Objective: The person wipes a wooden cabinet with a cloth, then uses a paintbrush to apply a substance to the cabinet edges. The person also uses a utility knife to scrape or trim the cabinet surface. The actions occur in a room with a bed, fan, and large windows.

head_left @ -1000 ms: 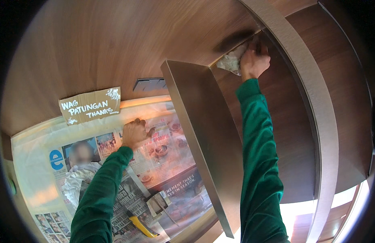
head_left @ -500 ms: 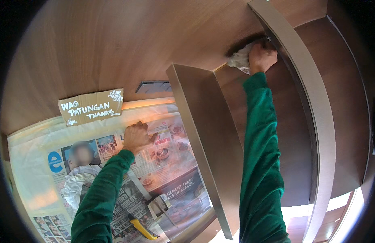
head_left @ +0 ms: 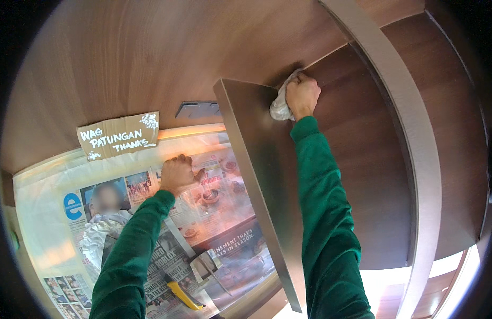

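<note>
I squint at white glare by the long board (head_left: 426, 159), its edges bowed; orange light warms the papered surface (head_left: 49, 223)'s far edge, shadow hugs the rag (head_left: 280, 108), every corner falls black.

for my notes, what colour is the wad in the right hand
The wad is off-white, best seen in the head view.

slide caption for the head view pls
Right hand holds a white cloth against brown panelling; left hand over newspaper.

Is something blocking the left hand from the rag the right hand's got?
Yes: the brown panel stands between the left hand, on its left, and the white rag in the right hand.
</note>
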Demonstrator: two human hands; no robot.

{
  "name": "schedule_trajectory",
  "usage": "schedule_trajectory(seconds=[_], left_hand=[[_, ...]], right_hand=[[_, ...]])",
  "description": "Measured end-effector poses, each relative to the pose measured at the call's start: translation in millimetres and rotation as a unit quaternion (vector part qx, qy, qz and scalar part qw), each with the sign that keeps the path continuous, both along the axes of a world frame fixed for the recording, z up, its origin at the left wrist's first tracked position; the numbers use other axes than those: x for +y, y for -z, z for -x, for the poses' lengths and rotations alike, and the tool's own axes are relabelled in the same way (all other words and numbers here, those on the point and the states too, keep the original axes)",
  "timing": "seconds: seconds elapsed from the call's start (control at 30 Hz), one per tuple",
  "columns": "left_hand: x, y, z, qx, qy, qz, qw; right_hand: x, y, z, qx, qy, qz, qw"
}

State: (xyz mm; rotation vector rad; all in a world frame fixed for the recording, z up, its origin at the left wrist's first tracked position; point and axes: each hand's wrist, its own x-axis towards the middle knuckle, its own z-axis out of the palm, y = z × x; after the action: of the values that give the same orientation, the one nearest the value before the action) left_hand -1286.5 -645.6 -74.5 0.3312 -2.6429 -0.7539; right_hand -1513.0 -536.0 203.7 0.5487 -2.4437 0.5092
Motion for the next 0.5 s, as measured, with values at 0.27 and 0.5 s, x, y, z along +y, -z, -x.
schedule_trajectory(seconds=[0.27,0.5], left_hand=[[0,-2,-2,-0.004,-0.003,0.009,1.000],[-1,-2,-2,0.001,0.001,0.017,1.000]], right_hand=[[50,-75,-29,0.100,-0.048,-0.051,0.992],[16,-94,30,0.180,-0.035,-0.068,0.981]])
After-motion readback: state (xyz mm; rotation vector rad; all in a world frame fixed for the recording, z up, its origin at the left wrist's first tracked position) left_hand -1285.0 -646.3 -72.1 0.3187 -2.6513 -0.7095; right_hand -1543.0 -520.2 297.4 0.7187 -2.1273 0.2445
